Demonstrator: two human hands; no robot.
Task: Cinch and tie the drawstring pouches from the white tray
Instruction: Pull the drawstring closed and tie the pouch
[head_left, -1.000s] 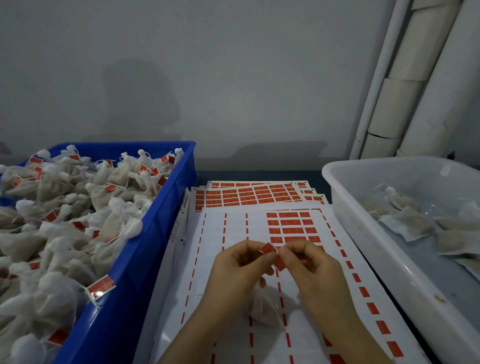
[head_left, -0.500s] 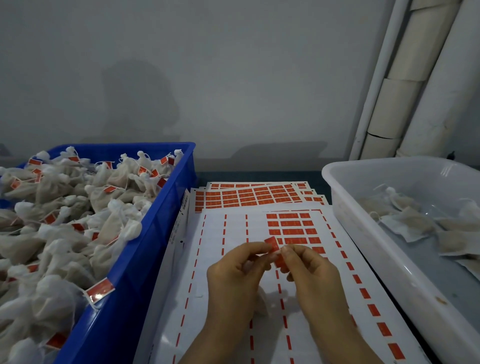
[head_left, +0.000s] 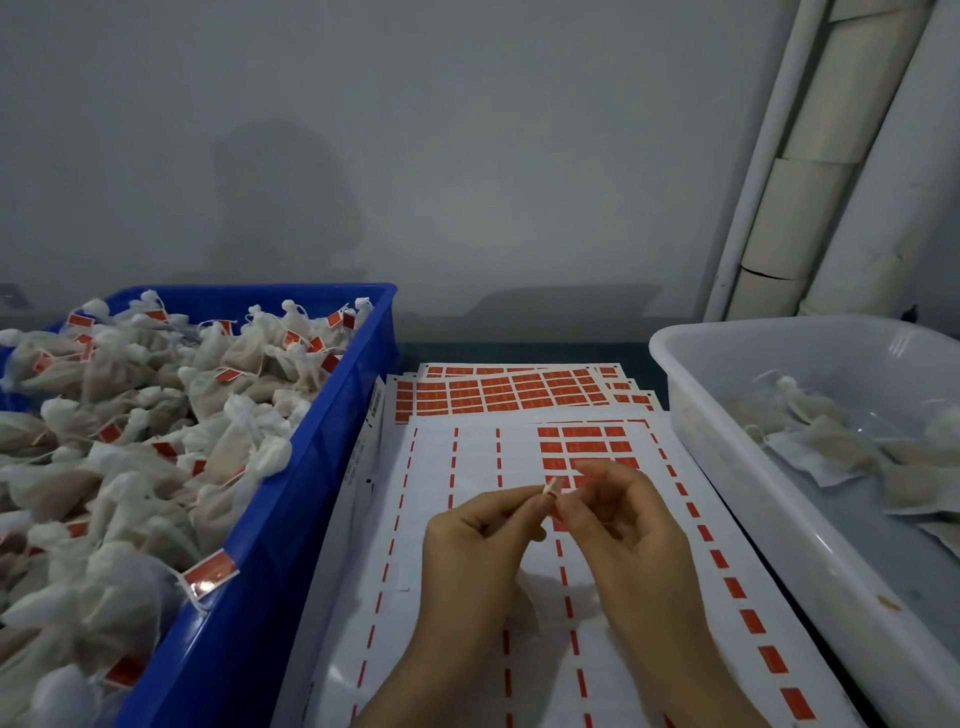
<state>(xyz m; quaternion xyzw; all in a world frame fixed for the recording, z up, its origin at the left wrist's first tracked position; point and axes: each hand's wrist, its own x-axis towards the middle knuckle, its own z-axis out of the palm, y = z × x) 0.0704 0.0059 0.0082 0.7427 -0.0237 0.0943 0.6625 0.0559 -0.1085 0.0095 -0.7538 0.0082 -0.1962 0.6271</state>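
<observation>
Head view: pouch (head_left: 527, 592) mostly hidden beneath both hands, over sticker sheets (head_left: 441, 467); axis cannot tell. Left hand (head_left: 467, 545) and right hand (head_left: 639, 540) pinch its tag (head_left: 551, 487), tilted up-right. White tray (head_left: 753, 493), right, holds flat pouches (head_left: 831, 447); blue bin (head_left: 291, 519), left, heaped with tied pouches (head_left: 130, 415).

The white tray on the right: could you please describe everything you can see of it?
The white tray is a rectangular tub of translucent white plastic with a rounded rim. It stands upright right of the label sheets, its right part cut off by the frame. Inside lie a few flat, pale pouches. A small brownish mark sits on its left wall. The left hand and right hand do not touch it.
</observation>
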